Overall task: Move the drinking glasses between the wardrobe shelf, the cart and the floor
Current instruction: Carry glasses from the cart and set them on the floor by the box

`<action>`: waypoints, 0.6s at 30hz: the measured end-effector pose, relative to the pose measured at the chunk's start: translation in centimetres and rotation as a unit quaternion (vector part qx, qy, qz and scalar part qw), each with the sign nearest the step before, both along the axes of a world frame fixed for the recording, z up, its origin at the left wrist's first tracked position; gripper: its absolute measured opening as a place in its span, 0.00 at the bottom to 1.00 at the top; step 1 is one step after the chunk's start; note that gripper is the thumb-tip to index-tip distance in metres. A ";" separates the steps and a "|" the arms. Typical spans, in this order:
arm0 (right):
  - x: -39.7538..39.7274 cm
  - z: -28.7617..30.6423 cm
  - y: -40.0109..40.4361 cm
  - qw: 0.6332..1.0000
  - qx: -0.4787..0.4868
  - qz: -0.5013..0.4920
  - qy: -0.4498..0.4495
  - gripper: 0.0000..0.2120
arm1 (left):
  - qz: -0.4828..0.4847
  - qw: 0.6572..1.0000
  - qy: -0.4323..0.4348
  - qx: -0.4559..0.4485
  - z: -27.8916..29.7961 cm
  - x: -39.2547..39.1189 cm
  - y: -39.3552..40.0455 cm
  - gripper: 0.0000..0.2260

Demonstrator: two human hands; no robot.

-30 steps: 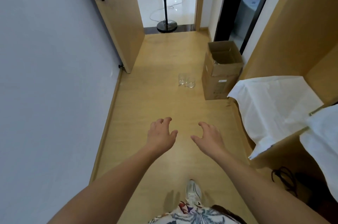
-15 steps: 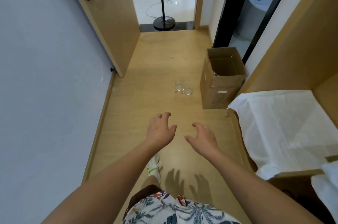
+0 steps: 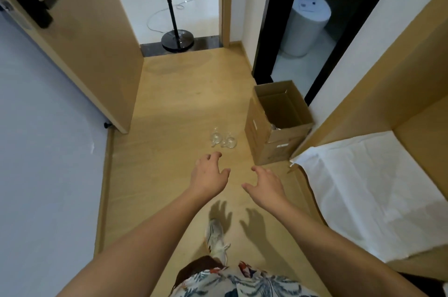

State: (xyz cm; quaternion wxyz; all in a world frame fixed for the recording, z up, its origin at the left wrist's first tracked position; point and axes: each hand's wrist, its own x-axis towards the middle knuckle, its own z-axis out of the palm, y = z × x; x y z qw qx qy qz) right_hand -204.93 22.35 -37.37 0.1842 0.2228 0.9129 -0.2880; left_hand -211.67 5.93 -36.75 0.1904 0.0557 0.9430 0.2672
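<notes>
Both arms reach forward, the left hand and right hand empty, fingers spread and loosely curled, shaped to grasp. Beyond the fingertips, two drinking glasses stand on the floor, apparently touching, beside a cardboard box.

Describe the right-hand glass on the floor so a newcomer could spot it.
Find the open cardboard box on the wood floor. Left of it stand two clear glasses; the one nearer the box is the target, the other sits farther left.
</notes>
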 end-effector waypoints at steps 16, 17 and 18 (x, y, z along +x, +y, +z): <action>-15.7 -2.7 -2.9 0.998 -0.019 0.014 -0.054 0.29 | 0.024 0.997 -0.077 0.016 -4.6 -14.7 -2.8 0.26; -16.6 -3.0 -2.7 0.998 -0.019 0.017 -0.059 0.29 | 0.023 0.996 -0.082 0.006 -4.8 -15.5 -2.7 0.26; -18.0 -3.4 -2.4 0.998 -0.023 0.018 -0.064 0.29 | 0.025 0.996 -0.086 -0.004 -5.2 -16.7 -2.7 0.26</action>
